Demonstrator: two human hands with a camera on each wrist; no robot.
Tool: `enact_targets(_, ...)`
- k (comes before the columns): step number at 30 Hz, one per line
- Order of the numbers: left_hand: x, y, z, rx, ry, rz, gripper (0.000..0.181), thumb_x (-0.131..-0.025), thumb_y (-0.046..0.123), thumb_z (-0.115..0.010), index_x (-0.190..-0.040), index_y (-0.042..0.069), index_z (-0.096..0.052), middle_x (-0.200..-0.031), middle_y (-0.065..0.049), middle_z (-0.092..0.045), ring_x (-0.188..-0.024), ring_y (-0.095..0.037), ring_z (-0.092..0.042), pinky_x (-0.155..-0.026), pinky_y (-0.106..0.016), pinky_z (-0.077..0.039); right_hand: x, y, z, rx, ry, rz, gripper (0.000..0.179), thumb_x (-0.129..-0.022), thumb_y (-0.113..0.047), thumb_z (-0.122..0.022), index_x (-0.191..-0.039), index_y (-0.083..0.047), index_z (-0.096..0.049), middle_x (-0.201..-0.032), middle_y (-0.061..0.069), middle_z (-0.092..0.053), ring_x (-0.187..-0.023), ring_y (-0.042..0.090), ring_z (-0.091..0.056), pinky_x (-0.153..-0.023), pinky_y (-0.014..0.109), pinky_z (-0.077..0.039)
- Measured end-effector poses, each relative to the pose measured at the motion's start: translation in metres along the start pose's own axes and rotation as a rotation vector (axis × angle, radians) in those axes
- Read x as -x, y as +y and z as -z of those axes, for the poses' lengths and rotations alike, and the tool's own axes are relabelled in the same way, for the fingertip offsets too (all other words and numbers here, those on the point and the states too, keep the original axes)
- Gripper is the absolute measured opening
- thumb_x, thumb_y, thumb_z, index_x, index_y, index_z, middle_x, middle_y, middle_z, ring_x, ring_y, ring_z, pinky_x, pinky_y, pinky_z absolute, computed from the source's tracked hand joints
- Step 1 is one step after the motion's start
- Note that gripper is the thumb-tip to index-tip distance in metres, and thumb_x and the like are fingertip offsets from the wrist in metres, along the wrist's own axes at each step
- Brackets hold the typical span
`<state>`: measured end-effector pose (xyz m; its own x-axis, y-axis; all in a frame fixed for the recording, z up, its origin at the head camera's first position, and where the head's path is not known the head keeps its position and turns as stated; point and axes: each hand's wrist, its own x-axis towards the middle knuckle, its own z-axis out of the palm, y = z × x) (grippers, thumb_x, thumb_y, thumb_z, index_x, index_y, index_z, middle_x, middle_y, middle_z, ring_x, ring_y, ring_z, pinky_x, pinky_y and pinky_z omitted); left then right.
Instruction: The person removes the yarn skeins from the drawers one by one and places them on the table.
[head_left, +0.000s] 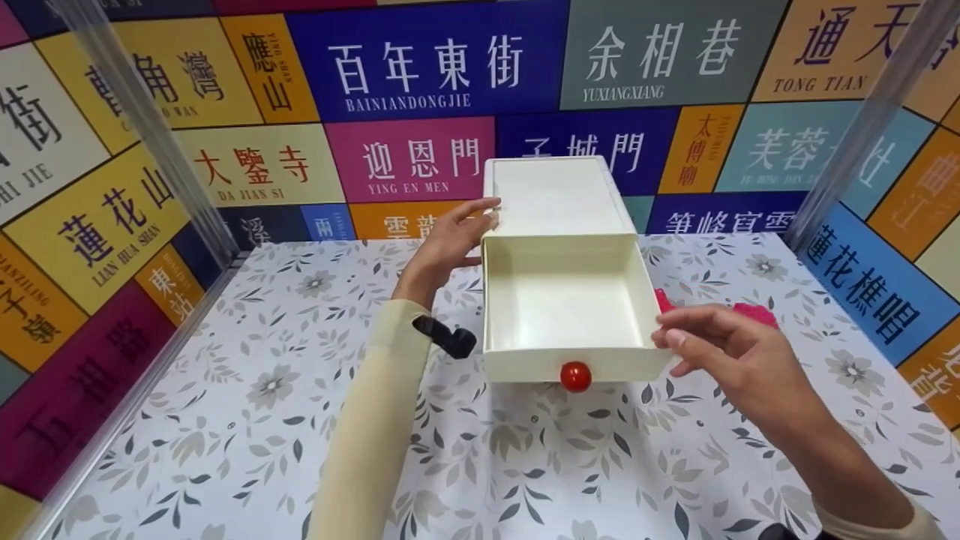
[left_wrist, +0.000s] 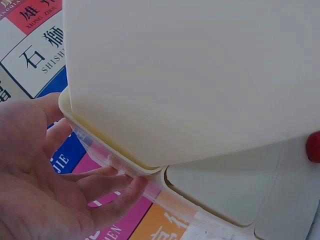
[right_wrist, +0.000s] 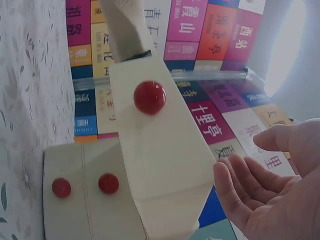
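Reaching in from the near right, the person's right hand point(head_left: 750, 367) comes to the front corner of a drawer point(head_left: 517, 367), fingers loosely bent and thumb spread away. The fingertips seem to touch the rim, though I can't make out a firm pinch. That drawer juts well out toward the person from the top of a small cabinet point(head_left: 555, 196), between the two hands. To my eye, the danger is all that overhang: a hard tug could bring the drawer right out of its slot or tip the cabinet forward, and a crooked push at one corner might jam it.

It's a plain, cream-coloured thing, shallow and boxy, with thin straight walls, a smooth inner floor and a shiny round red knob point(head_left: 575, 376) on the front. Below it, two lower drawers point(right_wrist: 65, 215) with matching knobs sit closed.

Farther in, the left hand point(head_left: 450, 244) rests against the cabinet's upper left side, fingers spread; so light a hold may let the cabinet slide on the flowery counter point(head_left: 300, 439). Past the right hand lie some pinkish-red things point(head_left: 756, 315), too hidden to identify. Behind everything rises a wall of bright street signs point(head_left: 420, 157).
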<state>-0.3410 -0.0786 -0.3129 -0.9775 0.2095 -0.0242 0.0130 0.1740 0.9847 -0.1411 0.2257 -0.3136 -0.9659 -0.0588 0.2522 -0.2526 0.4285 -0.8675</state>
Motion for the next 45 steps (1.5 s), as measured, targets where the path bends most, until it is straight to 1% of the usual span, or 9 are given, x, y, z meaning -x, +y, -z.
enact_targets(3,0.0,0.0,0.0,-0.002,0.0,-0.002,0.039,-0.103,0.035,-0.055,-0.141,0.03,-0.056,-0.143,-0.006,-0.058,-0.132,-0.028,-0.057,-0.106,-0.051,-0.05,0.008,-0.003,-0.006,0.048,0.033,-0.009,0.027,-0.1,-0.022,-0.062,-0.123,-0.008,-0.067,-0.114,-0.012,-0.069,-0.103,0.0,-0.064,-0.081,0.016,-0.057)
enact_targets(6,-0.001,-0.001,0.001,-0.004,0.002,-0.003,0.039,-0.103,0.035,-0.055,-0.141,0.03,-0.056,-0.143,-0.006,-0.058,-0.133,-0.029,-0.056,-0.106,-0.051,-0.05,0.014,-0.006,-0.012,0.032,0.04,0.006,0.025,-0.099,-0.018,-0.064,-0.122,-0.008,-0.067,-0.114,-0.009,-0.069,-0.106,0.001,-0.065,-0.082,0.017,-0.058)
enact_targets(10,-0.001,-0.001,0.001,-0.003,0.003,-0.003,0.038,-0.103,0.035,-0.055,-0.141,0.029,-0.057,-0.144,-0.006,-0.057,-0.134,-0.03,-0.055,-0.106,-0.051,-0.05,0.02,-0.009,-0.02,-0.029,-0.05,0.018,0.022,-0.097,-0.01,-0.064,-0.118,-0.005,-0.068,-0.106,-0.006,-0.072,-0.096,0.011,-0.071,-0.077,0.023,-0.061)
enact_targets(20,-0.002,0.0,0.001,0.016,0.014,-0.005,0.036,-0.101,0.033,-0.058,-0.137,0.027,-0.06,-0.142,-0.006,-0.058,-0.129,-0.03,-0.059,-0.103,-0.051,-0.053,0.02,0.002,-0.032,-0.087,-0.267,-0.027,0.029,-0.099,-0.017,-0.062,-0.123,0.0,-0.065,-0.114,0.015,-0.072,-0.096,0.009,-0.071,-0.074,0.028,-0.062)
enact_targets(24,-0.002,0.0,0.001,0.027,0.021,-0.005,0.035,-0.101,0.031,-0.059,-0.136,0.026,-0.061,-0.138,-0.008,-0.061,-0.126,-0.029,-0.061,-0.102,-0.051,-0.054,0.018,0.007,-0.037,-0.117,-0.34,-0.077,0.032,-0.1,-0.02,-0.06,-0.125,0.001,-0.064,-0.117,0.019,-0.071,-0.096,0.008,-0.069,-0.073,0.031,-0.062)
enact_targets(27,-0.001,0.0,0.001,0.033,0.028,-0.004,0.035,-0.101,0.031,-0.059,-0.135,0.025,-0.062,-0.135,-0.01,-0.063,-0.125,-0.03,-0.062,-0.101,-0.051,-0.054,0.015,0.01,-0.042,-0.121,-0.377,-0.137,0.034,-0.101,-0.024,-0.059,-0.122,0.002,-0.064,-0.117,0.019,-0.071,-0.096,0.009,-0.069,-0.072,0.032,-0.062)
enact_targets(33,-0.001,0.0,0.001,0.032,0.031,-0.009,0.034,-0.101,0.03,-0.059,-0.134,0.024,-0.063,-0.136,-0.01,-0.063,-0.125,-0.03,-0.062,-0.101,-0.052,-0.054,0.009,0.016,-0.052,-0.144,-0.446,-0.211,0.04,-0.103,-0.031,-0.054,-0.121,0.004,-0.064,-0.114,0.019,-0.073,-0.096,0.021,-0.072,-0.069,0.037,-0.063)
enact_targets(40,-0.001,0.0,0.001,0.021,0.032,-0.018,0.029,-0.101,0.031,-0.059,-0.128,0.022,-0.067,-0.134,-0.006,-0.064,-0.122,-0.028,-0.064,-0.098,-0.051,-0.055,0.001,0.022,-0.061,-0.281,-0.542,-0.237,0.047,-0.106,-0.033,-0.046,-0.125,0.008,-0.061,-0.115,0.02,-0.073,-0.091,0.021,-0.072,-0.065,0.041,-0.063)
enact_targets(45,0.0,-0.001,0.002,0.026,0.028,-0.024,0.029,-0.101,0.032,-0.06,-0.125,0.019,-0.067,-0.13,-0.007,-0.065,-0.12,-0.028,-0.065,-0.097,-0.05,-0.056,-0.001,0.022,-0.068,-0.373,-0.579,-0.295,0.054,-0.107,-0.039,-0.043,-0.13,0.008,-0.057,-0.112,0.014,-0.075,-0.091,0.021,-0.073,-0.068,0.039,-0.063)
